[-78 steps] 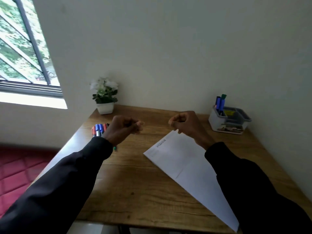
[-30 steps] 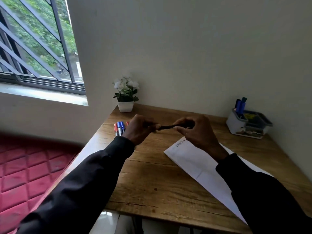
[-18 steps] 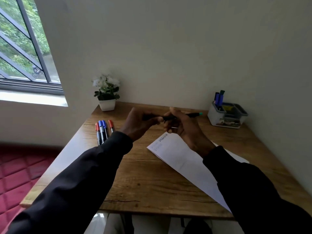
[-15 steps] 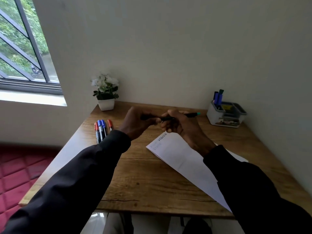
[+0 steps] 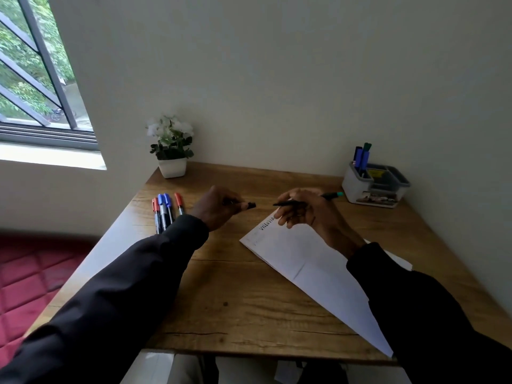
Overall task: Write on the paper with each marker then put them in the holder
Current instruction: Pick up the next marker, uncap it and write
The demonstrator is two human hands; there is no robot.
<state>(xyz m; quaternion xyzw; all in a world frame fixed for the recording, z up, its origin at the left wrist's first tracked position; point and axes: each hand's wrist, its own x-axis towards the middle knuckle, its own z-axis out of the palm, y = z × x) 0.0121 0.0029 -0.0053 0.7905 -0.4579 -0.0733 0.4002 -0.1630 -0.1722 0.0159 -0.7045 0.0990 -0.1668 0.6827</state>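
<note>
Hands have pulled apart since half a second ago, so the cap's off now: left hand [image 5: 219, 207] pinches the small black cap [image 5: 251, 205] in a fingertip grip, right hand [image 5: 300, 209] is closed around the slim black marker [image 5: 307, 200], teal end toward the grey plastic holder [image 5: 375, 185]. Both hover over the woodgrain bench [image 5: 235, 295], by the creased white paper [image 5: 310, 270].

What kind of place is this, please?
Probably a home study corner: a small wooden desk against a wall, a potted plant, a desk organizer holding markers, and a barred window.
</note>
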